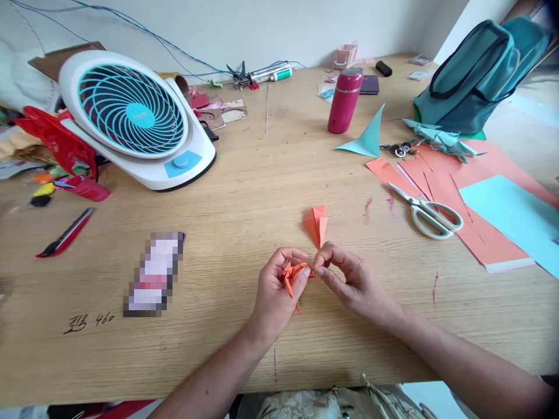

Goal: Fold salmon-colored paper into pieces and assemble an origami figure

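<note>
My left hand and my right hand meet just above the wooden table, near its front edge. Both pinch a small folded piece of orange paper. The left hand's fingers curl around the paper's body, while the right hand's thumb and forefinger pinch its right tip. A second folded orange paper shape lies on the table just beyond my hands, untouched.
White-handled scissors lie on orange paper sheets at right, beside a light blue sheet. A teal folded cone, pink bottle and teal bag stand behind. A fan and red utility knife sit left.
</note>
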A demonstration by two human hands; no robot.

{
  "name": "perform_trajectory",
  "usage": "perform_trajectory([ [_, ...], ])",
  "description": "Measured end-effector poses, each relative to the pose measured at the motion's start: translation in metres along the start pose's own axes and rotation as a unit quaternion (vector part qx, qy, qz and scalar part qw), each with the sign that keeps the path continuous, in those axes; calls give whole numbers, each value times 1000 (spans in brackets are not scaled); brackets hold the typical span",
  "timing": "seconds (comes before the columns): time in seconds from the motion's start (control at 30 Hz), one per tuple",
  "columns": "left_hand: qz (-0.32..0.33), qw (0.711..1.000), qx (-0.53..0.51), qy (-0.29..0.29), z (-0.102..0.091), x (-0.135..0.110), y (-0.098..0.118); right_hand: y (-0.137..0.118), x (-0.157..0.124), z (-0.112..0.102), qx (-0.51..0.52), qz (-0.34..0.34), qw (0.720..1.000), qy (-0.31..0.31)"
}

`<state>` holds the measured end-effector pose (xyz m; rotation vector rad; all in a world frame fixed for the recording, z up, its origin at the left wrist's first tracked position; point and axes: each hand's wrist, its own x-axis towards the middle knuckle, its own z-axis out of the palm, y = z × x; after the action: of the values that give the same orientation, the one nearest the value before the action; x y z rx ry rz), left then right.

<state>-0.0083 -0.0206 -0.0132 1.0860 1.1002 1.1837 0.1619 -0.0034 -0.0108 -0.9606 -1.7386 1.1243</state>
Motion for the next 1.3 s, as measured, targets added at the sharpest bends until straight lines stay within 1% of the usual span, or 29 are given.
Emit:
perform_trajectory([
  [0.2, -2, 1000, 15, -9, 0, 1, 0, 1, 1, 0, 5, 26, 1000, 3],
  [0.37, -30, 999, -24, -12, 0, 3, -3, 6, 2, 1, 49, 65, 997, 2],
  [0.53, -11, 1000, -26, 0, 1, 3, -4, 10, 0, 2, 94, 84, 992, -10],
  [0.67, 9, 1000, -18, 18, 1, 2, -2, 13, -2, 5, 125, 73, 989, -8],
  [0.8, 54, 998, 40, 18, 1, -2, 3, 15, -5, 7, 127, 67, 989, 21],
  [0.93, 113, 988, 99, 28, 1, -5, 4, 13, -5, 8, 92, 33, 994, 41],
  [1.07, 153, 977, 144, 39, -1, -7, 0, 11, -6, 8, 58, 12, 997, 52],
  [1.2, 165, 972, 160, 43, -1, -8, -1, 10, -7, 9, 52, 6, 997, 62],
  [1.3, 145, 977, 148, 47, -1, -7, 0, 10, -7, 10, 45, -5, 997, 68],
])
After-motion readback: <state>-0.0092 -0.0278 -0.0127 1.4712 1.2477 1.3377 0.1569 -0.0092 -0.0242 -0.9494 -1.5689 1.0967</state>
